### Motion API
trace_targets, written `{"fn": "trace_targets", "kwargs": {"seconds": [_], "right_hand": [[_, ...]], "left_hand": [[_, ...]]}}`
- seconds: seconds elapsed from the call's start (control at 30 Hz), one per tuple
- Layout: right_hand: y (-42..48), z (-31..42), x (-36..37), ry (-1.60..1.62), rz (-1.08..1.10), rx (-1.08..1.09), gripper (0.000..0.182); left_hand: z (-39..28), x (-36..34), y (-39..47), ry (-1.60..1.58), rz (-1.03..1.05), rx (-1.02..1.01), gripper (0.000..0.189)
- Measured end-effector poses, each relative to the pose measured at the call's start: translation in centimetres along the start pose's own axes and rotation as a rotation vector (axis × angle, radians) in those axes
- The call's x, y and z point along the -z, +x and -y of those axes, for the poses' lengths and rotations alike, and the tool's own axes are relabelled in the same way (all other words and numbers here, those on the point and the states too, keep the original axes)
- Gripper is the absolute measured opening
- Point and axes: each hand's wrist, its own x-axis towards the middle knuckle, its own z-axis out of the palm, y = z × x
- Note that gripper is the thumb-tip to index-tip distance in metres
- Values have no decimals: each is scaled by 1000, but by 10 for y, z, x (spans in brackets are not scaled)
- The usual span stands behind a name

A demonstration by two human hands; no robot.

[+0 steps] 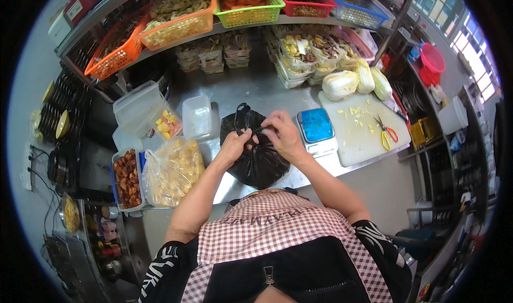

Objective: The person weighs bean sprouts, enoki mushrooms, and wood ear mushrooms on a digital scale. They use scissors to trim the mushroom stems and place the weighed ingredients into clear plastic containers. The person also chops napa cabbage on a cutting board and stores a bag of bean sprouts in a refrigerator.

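A full black plastic bag rests on the steel table in front of me, its top gathered and a handle loop standing up. My left hand pinches the gathered neck of the bag. My right hand has its fingers bent around a twisted end of the same bag; the fingertips are slightly blurred. Right of the bag lies a kitchen scale with a blue top. To the left are an empty clear plastic container and a clear bag of yellowish food pieces.
A white cutting board holds scissors, a knife and cabbage scraps, with napa cabbages behind. A tub of browned chunks stands left. Packed trays sit beneath a shelf of baskets.
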Motion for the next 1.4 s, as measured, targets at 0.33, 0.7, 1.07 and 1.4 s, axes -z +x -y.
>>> {"fn": "trace_targets", "kwargs": {"seconds": [0.33,0.7,1.07,1.4], "right_hand": [[-51,34,-3,421,397,-554,10],[-12,-20,-52,258,195,-184,17],[-7,-45,-27,86,355,-78,20],[-78,-16,3,129,-87,-240,13]], "left_hand": [[-8,9,-18,-76,88,-46,13],[-25,4,-18,849,15,-882,23],[-12,5,-12,456,-84,-640,3],[-14,37,-48,1076,139,-511,36]]}}
